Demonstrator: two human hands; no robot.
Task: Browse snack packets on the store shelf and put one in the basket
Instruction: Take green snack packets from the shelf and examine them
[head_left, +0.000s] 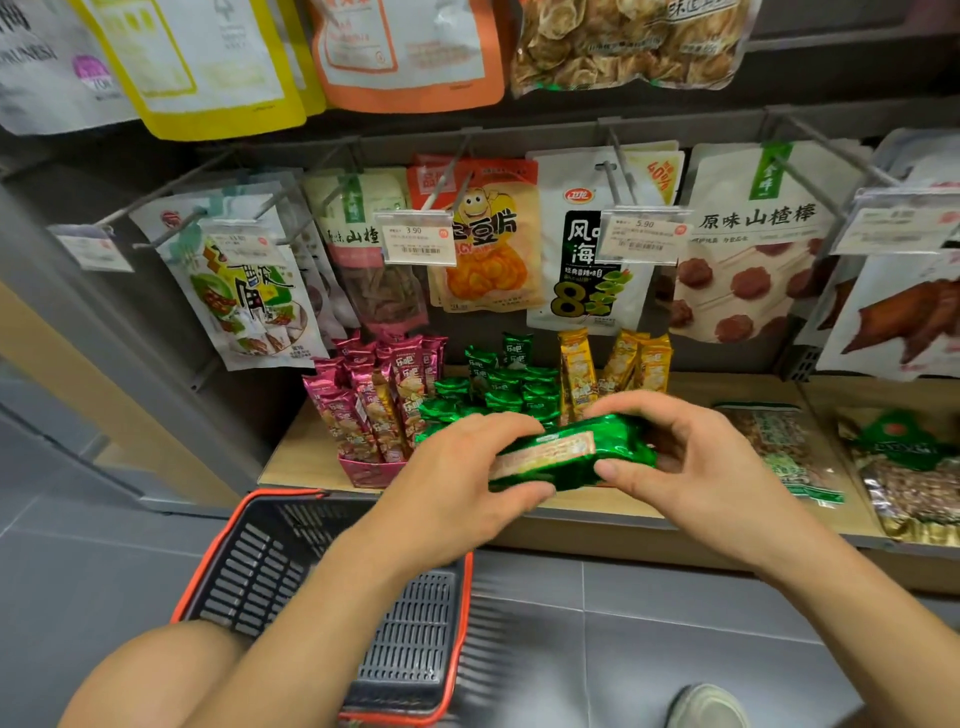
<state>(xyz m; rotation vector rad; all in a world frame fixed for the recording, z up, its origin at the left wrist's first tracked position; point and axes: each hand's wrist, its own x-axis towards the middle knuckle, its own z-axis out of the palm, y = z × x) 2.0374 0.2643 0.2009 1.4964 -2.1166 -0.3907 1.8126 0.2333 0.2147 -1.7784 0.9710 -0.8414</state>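
A shiny green snack packet (571, 452) lies sideways between both my hands, just in front of the low wooden shelf (296, 457). My left hand (462, 488) grips its left end and my right hand (691, 462) pinches its right end. Below my left forearm on the floor stands a dark grey shopping basket (260, 561) with a red rim; it looks empty. Behind the packet, display boxes hold pink packets (374, 410), more green packets (498, 389) and gold packets (613, 369).
Hanging bags fill the peg hooks above, with price tags (418, 240) in front. Flat nut packs (784, 447) lie on the shelf to the right. My bare knee (156, 680) is at the lower left and a shoe (706, 706) on the grey tiled floor.
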